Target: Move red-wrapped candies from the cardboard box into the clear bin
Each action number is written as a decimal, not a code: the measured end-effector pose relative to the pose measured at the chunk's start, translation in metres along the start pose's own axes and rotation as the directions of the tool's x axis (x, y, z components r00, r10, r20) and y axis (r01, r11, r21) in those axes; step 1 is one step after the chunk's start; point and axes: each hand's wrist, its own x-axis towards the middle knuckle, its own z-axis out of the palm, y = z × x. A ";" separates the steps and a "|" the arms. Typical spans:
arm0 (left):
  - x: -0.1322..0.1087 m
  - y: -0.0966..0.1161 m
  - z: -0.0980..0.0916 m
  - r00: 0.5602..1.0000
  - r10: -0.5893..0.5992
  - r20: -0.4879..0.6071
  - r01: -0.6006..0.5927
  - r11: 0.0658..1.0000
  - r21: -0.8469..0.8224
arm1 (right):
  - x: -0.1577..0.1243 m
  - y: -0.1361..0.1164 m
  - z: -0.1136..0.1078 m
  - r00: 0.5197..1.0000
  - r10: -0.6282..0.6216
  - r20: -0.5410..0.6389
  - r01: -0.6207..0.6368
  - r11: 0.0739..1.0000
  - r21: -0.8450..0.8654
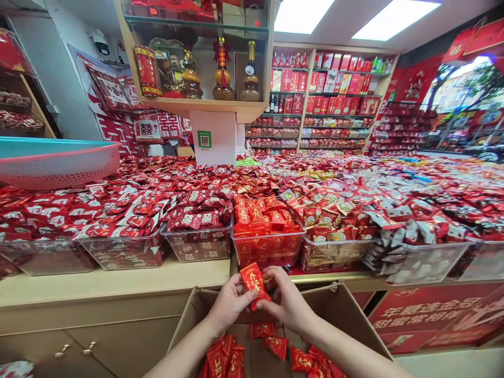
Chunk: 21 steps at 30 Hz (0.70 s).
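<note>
A red candy packet (253,281) with gold lettering is held upright between my two hands, above an open cardboard box (346,315). My left hand (232,302) grips its left edge, thumb across the front. On the other side, my right hand (285,294) pinches the right edge with thumb and fingers. Several similar red packets (275,344) lie in the box below, partly hidden by my forearms. Just beyond my hands stands a clear plastic bin (268,247) heaped with the same kind of red packets.
More clear bins of wrapped sweets line the counter (118,281) on both sides. A pink basket (59,163) rests on the heap at the left. Overhead, a display cabinet (220,107) holds bottles. Cupboard doors (74,341) are at the lower left.
</note>
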 end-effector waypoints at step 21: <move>0.006 0.004 -0.031 0.972 0.122 -0.202 -0.098 0.987 0.125 | 0.000 -0.029 -0.020 0.849 -0.500 0.171 0.517 0.718 -0.467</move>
